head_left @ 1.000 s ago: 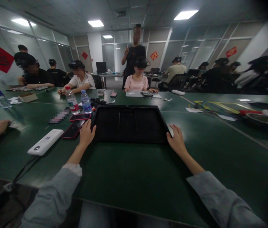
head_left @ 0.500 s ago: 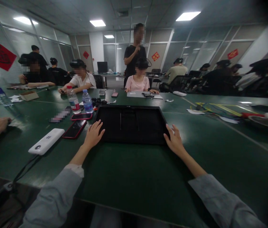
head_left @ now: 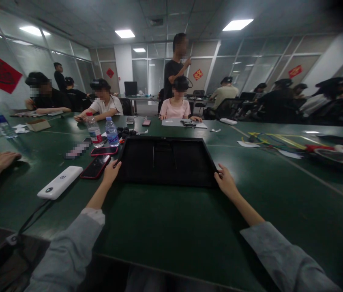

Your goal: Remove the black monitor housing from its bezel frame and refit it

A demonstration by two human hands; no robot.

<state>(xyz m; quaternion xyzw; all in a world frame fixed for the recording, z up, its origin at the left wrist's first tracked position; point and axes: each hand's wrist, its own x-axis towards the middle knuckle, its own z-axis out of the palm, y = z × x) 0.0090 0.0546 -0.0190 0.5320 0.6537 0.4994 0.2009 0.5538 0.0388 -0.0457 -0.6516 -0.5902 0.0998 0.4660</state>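
A black, shallow, tray-like rectangular piece (head_left: 164, 178) with a raised rim lies on the green table (head_left: 171, 219) in front of me. Two thin upright lines show in its dark middle; what they are, I cannot make out. My left hand (head_left: 110, 172) is closed on its left edge, fingers curled round the side. On the opposite edge my right hand (head_left: 225, 181) grips the rim near the front right corner, its fingertips partly hidden. A red-cased phone (head_left: 96, 166) lies just left of my left hand, close to the fingers.
Beyond that phone are another phone (head_left: 104, 151) and two bottles, one red-capped (head_left: 94, 130), one blue-capped (head_left: 112, 133). A white power bank (head_left: 61, 182) with a cable lies left. A neighbour's hands (head_left: 3, 161) rest at far left. Cords (head_left: 276, 141) and a metal bowl (head_left: 338, 159) are right.
My left hand has shifted left and closed round the edge of the black piece. My right hand's fingers have curled onto the right rim. The standing person across the room has turned.
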